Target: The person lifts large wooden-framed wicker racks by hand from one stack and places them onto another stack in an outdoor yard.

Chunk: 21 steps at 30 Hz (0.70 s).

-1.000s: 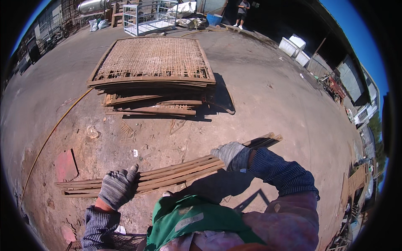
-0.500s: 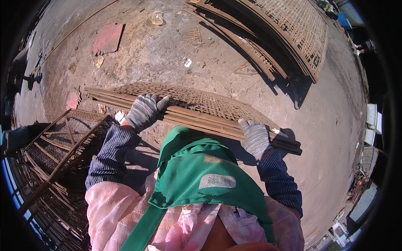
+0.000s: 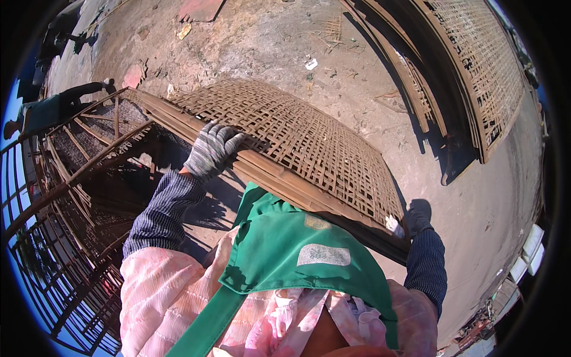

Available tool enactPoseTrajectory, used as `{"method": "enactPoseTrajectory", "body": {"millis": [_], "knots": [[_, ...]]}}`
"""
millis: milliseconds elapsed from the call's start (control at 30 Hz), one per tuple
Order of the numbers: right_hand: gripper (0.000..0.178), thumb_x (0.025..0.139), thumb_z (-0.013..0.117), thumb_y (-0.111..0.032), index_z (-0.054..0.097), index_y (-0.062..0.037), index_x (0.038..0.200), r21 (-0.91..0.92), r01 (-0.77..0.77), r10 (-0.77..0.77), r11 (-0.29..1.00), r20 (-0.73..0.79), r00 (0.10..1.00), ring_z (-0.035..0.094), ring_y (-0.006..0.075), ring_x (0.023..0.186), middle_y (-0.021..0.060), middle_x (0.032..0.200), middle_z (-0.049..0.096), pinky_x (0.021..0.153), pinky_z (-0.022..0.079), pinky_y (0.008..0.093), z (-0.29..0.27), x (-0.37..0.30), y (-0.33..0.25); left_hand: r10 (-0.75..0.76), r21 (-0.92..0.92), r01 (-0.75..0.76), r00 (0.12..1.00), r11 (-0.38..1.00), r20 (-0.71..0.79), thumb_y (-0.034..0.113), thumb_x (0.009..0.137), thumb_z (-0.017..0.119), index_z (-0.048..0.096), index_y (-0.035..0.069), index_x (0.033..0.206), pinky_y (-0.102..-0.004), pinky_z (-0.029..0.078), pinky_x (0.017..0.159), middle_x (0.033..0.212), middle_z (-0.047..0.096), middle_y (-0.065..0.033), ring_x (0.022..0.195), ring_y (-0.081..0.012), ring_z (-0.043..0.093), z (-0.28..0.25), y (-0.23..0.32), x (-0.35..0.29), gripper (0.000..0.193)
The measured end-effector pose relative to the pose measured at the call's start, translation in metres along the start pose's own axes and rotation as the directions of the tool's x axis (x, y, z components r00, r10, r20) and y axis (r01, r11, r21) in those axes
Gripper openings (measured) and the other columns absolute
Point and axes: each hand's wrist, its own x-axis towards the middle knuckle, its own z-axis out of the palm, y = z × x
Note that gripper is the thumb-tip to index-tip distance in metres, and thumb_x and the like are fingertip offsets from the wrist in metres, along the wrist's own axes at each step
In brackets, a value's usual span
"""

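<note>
Flat woven bamboo panels (image 3: 291,128) with wooden edge strips lie stacked across the space in front of me, slanting down toward my right. My left hand (image 3: 212,150), in a grey knitted glove, is closed over the near edge, left of its middle. At the right end, my gloved right hand (image 3: 419,218) is closed against the panels' corner; shade hides most of its fingers. A small white scrap (image 3: 393,225) shows beside that corner. My green apron (image 3: 279,256) partly covers the near edge.
More woven panels (image 3: 476,77) are stacked at the upper right. At left, a wooden-framed rack (image 3: 83,172) stands close to the panels' left end. Beyond it is another person (image 3: 62,107). A red sheet (image 3: 201,8) and a white scrap (image 3: 311,63) lie on the ground.
The panels have turned, their left end swinging farther away and their right end nearer me. More of the weave shows. My right hand has shifted from the near edge to the right end.
</note>
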Motion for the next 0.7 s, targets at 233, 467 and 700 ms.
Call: {"method": "enactPoseTrajectory", "body": {"millis": [233,467,700], "knots": [[0.07,0.065,0.08,-0.043,0.054,-0.0083,0.12,-0.313,0.075,-0.076,0.947,0.011,0.997,0.049,0.0314,0.118,0.0149,0.119,0.056,0.102,0.037,0.0416,0.042,0.02,0.009,-0.012,-0.032,0.013,0.999,0.999,0.035,0.023,0.066,0.07,0.056,0.012,0.118,-0.0538,0.04,0.101,0.11,0.058,-0.0109,0.106,-0.032,0.057,0.012,-0.012,-0.015,0.055],[0.052,0.058,0.076,-0.045,0.058,-0.0149,0.096,-0.589,0.339,-0.524,0.733,-0.171,0.835,0.051,0.0305,0.103,0.0087,0.1,0.056,0.084,0.045,0.0461,0.085,0.047,0.023,-0.133,-0.02,0.136,0.985,0.99,0.108,0.035,0.071,0.072,0.046,0.019,0.136,-0.0555,0.028,0.11,0.13,0.051,-0.0157,0.125,-0.0384,0.046,0.024,-0.011,-0.028,0.072],[0.035,0.082,0.059,-0.039,0.056,-0.0101,0.102,-0.44,0.591,-0.645,0.676,0.035,0.763,0.058,0.0336,0.084,0.0153,0.087,0.06,0.066,0.047,0.0473,0.089,0.044,0.023,-0.246,-0.05,0.252,0.964,0.967,0.1,0.034,0.07,0.072,0.037,0.018,0.143,-0.0542,0.022,0.113,0.141,0.041,-0.0184,0.132,-0.0397,0.037,0.014,0.003,-0.036,0.082]]}}
